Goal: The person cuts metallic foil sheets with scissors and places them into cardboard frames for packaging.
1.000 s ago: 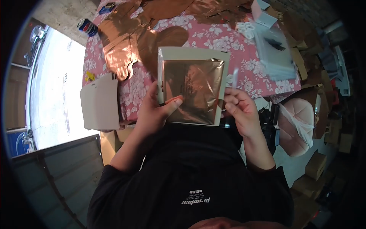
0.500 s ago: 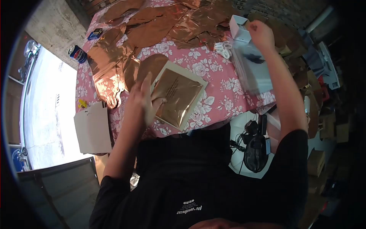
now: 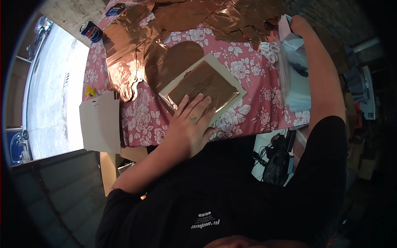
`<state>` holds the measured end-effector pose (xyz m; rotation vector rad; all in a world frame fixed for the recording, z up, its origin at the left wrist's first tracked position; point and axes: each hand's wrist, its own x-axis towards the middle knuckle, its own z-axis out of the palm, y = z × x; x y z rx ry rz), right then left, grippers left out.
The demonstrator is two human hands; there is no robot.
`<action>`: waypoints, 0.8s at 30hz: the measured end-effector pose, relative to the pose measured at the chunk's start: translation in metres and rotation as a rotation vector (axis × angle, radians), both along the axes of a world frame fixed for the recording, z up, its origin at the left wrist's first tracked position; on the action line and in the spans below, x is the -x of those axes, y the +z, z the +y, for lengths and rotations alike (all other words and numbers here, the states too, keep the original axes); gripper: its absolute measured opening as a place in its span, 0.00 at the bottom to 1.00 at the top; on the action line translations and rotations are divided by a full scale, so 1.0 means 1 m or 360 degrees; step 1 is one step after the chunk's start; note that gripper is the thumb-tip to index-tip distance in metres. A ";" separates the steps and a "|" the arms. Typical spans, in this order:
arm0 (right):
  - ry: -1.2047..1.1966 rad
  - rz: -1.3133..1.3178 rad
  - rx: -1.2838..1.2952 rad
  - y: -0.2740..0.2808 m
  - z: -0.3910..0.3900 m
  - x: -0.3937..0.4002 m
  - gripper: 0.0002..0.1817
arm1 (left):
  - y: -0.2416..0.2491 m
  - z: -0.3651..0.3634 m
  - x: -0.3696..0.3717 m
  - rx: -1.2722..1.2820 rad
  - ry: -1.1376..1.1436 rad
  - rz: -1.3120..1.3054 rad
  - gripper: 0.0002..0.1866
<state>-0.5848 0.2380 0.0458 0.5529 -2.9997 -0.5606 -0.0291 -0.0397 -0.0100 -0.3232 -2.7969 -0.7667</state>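
My left hand (image 3: 191, 122) rests with fingers spread on the lower edge of a folded copper-coloured foil packet (image 3: 202, 87). That packet, with small printed text, lies on a pale card (image 3: 237, 89) that is turned at an angle. My right hand (image 3: 298, 25) reaches into the opening of a small white box (image 3: 284, 29) at the back right; its fingers are hidden in there. Below the box lie clear plastic bags (image 3: 295, 82), and a bundle of white cord (image 3: 269, 52) sits to their left.
Copper foil sheets (image 3: 173, 16) spread over the back of the flowered tablecloth (image 3: 140, 115). At the left are a blue can (image 3: 91, 32), a blue box (image 3: 115, 9), a yellow piece (image 3: 90, 91) and stacked card (image 3: 100, 124). A black bag (image 3: 277, 165) lies low right.
My left hand has come down flat onto the foil packet, and packet and card have turned. My right hand has gone from beside the white box into its opening. The view has shifted.
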 end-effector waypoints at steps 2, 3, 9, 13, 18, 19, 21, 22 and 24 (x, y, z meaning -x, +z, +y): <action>0.0051 0.0105 0.0142 -0.001 0.004 0.006 0.16 | 0.001 -0.004 -0.004 0.0009 -0.0030 -0.0011 0.29; 0.0044 0.0098 0.0138 -0.003 0.007 0.009 0.16 | 0.005 -0.005 -0.006 -0.0029 -0.0056 -0.0045 0.29; -0.0330 0.0411 0.1062 0.033 0.004 -0.052 0.09 | 0.009 0.000 -0.010 -0.0082 -0.0096 0.0001 0.28; 0.0025 0.0094 0.2019 0.025 0.029 -0.148 0.16 | 0.004 0.009 0.001 -0.0060 -0.0046 0.0110 0.28; 0.0184 -0.0281 0.2248 -0.026 0.021 -0.385 0.04 | -0.006 0.022 0.020 0.0063 -0.0026 0.0082 0.27; 0.0188 -0.0301 0.2186 -0.030 0.015 -0.417 0.04 | -0.008 0.024 0.021 0.0065 -0.0026 0.0061 0.27; 0.0035 -0.0363 0.2212 -0.044 0.001 -0.463 0.05 | -0.012 0.026 0.021 0.0073 -0.0057 0.0020 0.26; -0.0112 -0.0397 0.2295 -0.051 -0.002 -0.475 0.05 | -0.013 0.026 0.021 0.0090 -0.0047 0.0041 0.26; 0.0007 -0.0196 0.2123 -0.052 -0.004 -0.481 0.07 | -0.014 0.028 0.020 0.0106 -0.0054 0.0062 0.26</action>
